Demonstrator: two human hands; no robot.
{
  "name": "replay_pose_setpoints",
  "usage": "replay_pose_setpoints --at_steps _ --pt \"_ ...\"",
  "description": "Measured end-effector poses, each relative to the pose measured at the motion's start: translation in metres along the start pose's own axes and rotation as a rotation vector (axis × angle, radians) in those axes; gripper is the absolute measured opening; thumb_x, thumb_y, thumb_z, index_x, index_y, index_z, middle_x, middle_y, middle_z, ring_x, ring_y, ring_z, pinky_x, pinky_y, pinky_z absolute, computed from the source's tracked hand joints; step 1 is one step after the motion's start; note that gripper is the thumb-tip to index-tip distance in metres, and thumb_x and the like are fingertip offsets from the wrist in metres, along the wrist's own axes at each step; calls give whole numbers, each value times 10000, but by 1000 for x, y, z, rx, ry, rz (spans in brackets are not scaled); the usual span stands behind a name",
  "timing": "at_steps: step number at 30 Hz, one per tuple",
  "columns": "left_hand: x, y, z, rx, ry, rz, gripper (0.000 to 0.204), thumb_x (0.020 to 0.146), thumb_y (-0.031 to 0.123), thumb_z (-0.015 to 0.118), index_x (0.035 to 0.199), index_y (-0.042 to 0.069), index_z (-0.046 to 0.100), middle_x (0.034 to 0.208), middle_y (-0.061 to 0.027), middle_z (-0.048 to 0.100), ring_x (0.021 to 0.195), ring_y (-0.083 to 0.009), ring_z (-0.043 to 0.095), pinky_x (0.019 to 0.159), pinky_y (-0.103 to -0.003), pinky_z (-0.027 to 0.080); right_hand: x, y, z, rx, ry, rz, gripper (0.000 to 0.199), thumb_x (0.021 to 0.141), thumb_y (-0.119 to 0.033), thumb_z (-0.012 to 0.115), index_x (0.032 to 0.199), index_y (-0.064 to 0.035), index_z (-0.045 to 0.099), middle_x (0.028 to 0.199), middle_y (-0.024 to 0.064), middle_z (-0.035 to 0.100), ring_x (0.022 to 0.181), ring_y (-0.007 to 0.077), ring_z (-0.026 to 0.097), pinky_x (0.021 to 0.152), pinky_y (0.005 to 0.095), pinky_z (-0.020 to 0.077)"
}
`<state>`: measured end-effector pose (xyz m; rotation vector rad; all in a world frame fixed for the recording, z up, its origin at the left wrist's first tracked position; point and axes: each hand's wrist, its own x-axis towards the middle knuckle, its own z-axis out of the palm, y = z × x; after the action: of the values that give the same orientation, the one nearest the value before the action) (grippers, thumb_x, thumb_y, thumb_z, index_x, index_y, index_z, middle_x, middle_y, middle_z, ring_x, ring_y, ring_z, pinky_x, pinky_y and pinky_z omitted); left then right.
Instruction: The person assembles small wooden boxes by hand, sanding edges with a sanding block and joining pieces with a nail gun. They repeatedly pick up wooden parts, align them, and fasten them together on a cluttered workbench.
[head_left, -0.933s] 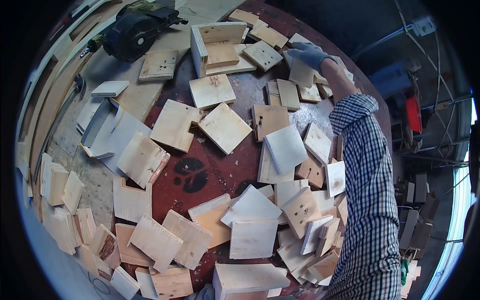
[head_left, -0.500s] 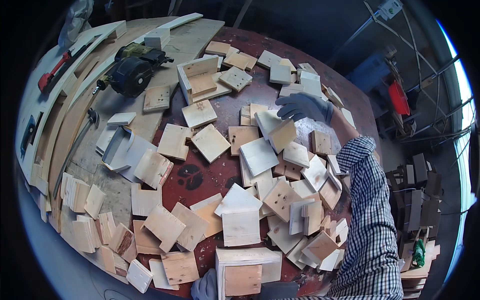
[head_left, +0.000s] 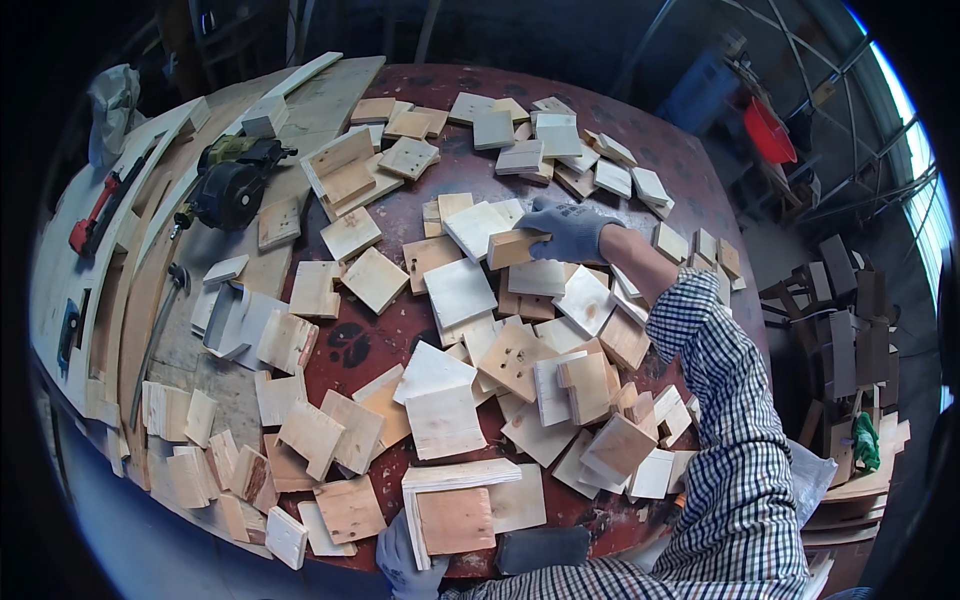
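- Head view: my right hand point(head_left: 568, 228), gloved, is closed on a small wooden block point(head_left: 515, 248), fingers wrapped over its far end; the block sits on the pile just below the palm.
- Best to lift it straight up, since loose wooden squares point(head_left: 460, 292) crowd beside the grip.
- My left hand point(head_left: 400, 552) pinches the corner of an open wooden box point(head_left: 452, 512) at the near table edge point(head_left: 640, 520); I hold it steady.
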<state>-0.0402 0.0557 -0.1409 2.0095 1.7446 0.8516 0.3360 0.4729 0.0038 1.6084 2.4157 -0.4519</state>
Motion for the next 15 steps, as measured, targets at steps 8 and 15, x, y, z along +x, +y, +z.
replay_pose_setpoints --at_steps 8,15 --pt "-4 0 4 26 33 -19 820 889 659 729 1340 -16 605 1226 -212 658 1020 -437 646 866 -528 522 -74 -34 39 -253 421 -332 397 946 -432 719 1226 -153 696 1077 118 639 949 317 665 832 454 516" --pt "-2 -3 4 31 40 -10 769 901 627 726 1311 -15 620 1177 -199 659 984 -429 641 830 -531 523 -93 -15 43 -166 395 -195 362 991 -364 660 1274 -139 672 1143 107 655 1056 329 647 945 477 480"
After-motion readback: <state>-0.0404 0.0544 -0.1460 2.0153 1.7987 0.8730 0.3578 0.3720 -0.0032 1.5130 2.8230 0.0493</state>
